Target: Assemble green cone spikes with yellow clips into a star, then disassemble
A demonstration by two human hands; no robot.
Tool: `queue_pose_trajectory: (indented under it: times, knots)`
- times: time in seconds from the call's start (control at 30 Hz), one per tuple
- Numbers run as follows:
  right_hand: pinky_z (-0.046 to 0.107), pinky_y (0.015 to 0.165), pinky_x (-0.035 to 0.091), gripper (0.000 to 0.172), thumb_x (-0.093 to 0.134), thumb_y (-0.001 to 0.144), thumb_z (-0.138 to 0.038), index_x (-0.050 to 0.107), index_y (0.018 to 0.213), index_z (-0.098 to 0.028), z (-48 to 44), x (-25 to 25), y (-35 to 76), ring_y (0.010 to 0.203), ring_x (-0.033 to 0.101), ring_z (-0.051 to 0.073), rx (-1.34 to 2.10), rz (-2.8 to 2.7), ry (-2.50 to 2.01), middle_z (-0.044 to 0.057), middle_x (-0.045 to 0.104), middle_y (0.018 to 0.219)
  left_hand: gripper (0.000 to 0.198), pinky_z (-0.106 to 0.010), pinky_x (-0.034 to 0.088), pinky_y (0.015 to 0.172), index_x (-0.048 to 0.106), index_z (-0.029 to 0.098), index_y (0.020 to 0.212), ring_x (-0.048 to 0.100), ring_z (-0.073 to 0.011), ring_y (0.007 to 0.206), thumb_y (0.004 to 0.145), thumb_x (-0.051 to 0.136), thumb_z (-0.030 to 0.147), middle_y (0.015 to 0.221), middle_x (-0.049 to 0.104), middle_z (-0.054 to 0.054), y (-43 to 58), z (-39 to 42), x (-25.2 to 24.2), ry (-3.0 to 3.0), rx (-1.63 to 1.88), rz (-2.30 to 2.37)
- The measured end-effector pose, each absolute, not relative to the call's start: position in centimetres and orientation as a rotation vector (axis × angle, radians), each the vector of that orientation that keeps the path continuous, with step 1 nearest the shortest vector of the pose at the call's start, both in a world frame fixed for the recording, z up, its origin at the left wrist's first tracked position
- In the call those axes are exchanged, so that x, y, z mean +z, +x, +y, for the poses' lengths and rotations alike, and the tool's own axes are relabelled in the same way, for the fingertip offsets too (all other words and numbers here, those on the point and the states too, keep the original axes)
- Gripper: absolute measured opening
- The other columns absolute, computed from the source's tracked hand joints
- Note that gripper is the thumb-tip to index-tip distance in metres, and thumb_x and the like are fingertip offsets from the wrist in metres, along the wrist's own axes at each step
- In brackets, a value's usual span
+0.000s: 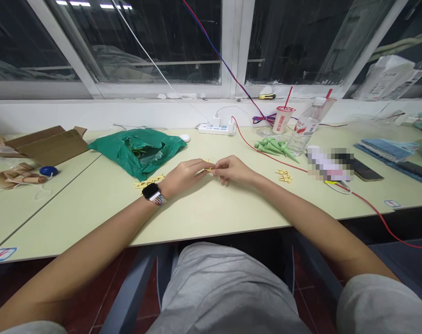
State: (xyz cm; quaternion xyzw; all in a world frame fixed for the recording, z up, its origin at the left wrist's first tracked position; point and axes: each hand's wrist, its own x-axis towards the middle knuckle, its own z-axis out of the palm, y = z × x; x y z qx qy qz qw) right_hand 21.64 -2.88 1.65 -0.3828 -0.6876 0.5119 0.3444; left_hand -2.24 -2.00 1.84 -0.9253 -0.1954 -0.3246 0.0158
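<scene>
1. The pale tabletop (232,208) runs along under a window; everything below rests on it.
2. A crumpled green bag (137,150) lies left of centre, just behind the left hand (183,177); a flattened cardboard box (51,144) sits further left.
3. The left hand, with a smartwatch (151,191) at its wrist, meets the right hand (234,170) mid-tabletop; the fingers of both are closed, pinching a small yellow piece (208,169) between them, low over the surface.
4. Green cones (275,147) lie beyond the right hand, beside a paper cup (283,119) and a plastic bottle (304,127).
5. Loose yellow pieces lie in two piles; one pile (149,182) is near the smartwatch; another (284,175) is right of the right hand.
</scene>
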Motion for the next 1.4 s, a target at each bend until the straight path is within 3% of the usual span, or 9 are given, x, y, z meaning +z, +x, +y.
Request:
queue_pose_trajectory:
  times: [0.13,0.4,0.63,0.73,1.0,1.07,1.2,1.4]
  knots:
    - [0.022,0.055,0.052,0.009,0.072,0.087,-0.020,0.074,0.080,-0.015,-2.9,1.8,21.8,0.053,0.066,0.013,1.103,-1.962,-1.041,-0.001,0.068,0.061,0.027,-0.031,0.059,0.081,0.077,0.024,0.126,0.077,-0.0207,0.091,0.107,0.059,0.030,0.107,0.081,-0.009,-2.1,-2.1,1.9,-2.920,-1.011,-0.701]
    - [0.026,0.068,0.048,0.018,0.065,0.091,-0.017,0.082,0.088,-0.016,-3.4,1.8,21.9,0.061,0.068,0.015,0.797,-2.155,-1.071,-0.001,0.072,0.062,0.032,-0.034,0.056,0.081,0.082,0.028,0.124,0.076,-0.0238,0.089,0.105,0.060,0.042,0.106,0.082,-0.009,-1.9,-2.9,2.9,-3.060,-0.951,-0.928]
    - [0.027,0.078,0.043,0.019,0.063,0.097,-0.014,0.082,0.098,-0.017,-4.0,1.4,21.4,0.084,0.065,0.017,0.345,-2.293,-0.984,0.006,0.078,0.095,0.033,-0.033,0.057,0.079,0.086,0.027,0.113,0.077,-0.0253,0.090,0.098,0.071,0.052,0.105,0.085,-0.006,-1.9,-2.7,2.9,-3.182,-1.044,-1.227]
    - [0.027,0.075,0.038,0.015,0.063,0.098,-0.015,0.078,0.098,-0.017,-4.2,1.2,21.3,0.085,0.064,0.017,0.175,-2.275,-1.024,0.006,0.076,0.098,0.034,-0.033,0.058,0.078,0.086,0.022,0.104,0.077,-0.0248,0.085,0.095,0.073,0.052,0.093,0.084,-0.006,-1.8,-2.8,3.0,-3.254,-1.126,-1.359]
    - [0.030,0.071,0.033,0.025,0.049,0.107,-0.020,0.074,0.101,-0.021,-4.3,1.4,21.4,0.085,0.064,0.017,-0.073,-2.252,-1.071,0.006,0.077,0.105,0.050,-0.031,0.051,0.065,0.069,0.019,0.076,0.066,-0.0180,0.063,0.108,0.049,0.051,0.066,0.070,-0.002,-1.1,-3.3,3.2,-3.164,-1.091,-1.416]
    - [0.029,0.071,0.033,0.023,0.051,0.107,-0.021,0.073,0.102,-0.020,-4.5,1.5,21.4,0.084,0.064,0.017,-0.055,-2.255,-1.068,0.006,0.077,0.105,0.048,-0.031,0.048,0.064,0.068,0.020,0.081,0.062,-0.0174,0.062,0.109,0.046,0.051,0.067,0.067,-0.001,-1.2,-3.3,3.2,-3.105,-1.072,-1.361]
    - [0.029,0.072,0.035,0.018,0.055,0.106,-0.023,0.072,0.101,-0.021,-4.6,1.4,21.2,0.082,0.063,0.016,0.004,-2.257,-1.089,0.006,0.077,0.105,0.034,-0.030,0.050,0.066,0.067,0.021,0.107,0.064,-0.0180,0.071,0.100,0.064,0.055,0.081,0.070,-0.002,-1.5,-3.1,3.0,-3.084,-1.190,-1.241]
    - [0.028,0.073,0.035,0.015,0.057,0.104,-0.022,0.071,0.102,-0.020,-4.5,1.2,21.3,0.081,0.063,0.016,0.039,-2.234,-1.083,0.005,0.076,0.105,0.032,-0.030,0.051,0.070,0.070,0.021,0.105,0.065,-0.0176,0.075,0.096,0.072,0.051,0.091,0.072,-0.004,-1.7,-2.9,2.9,-3.094,-1.181,-1.125]
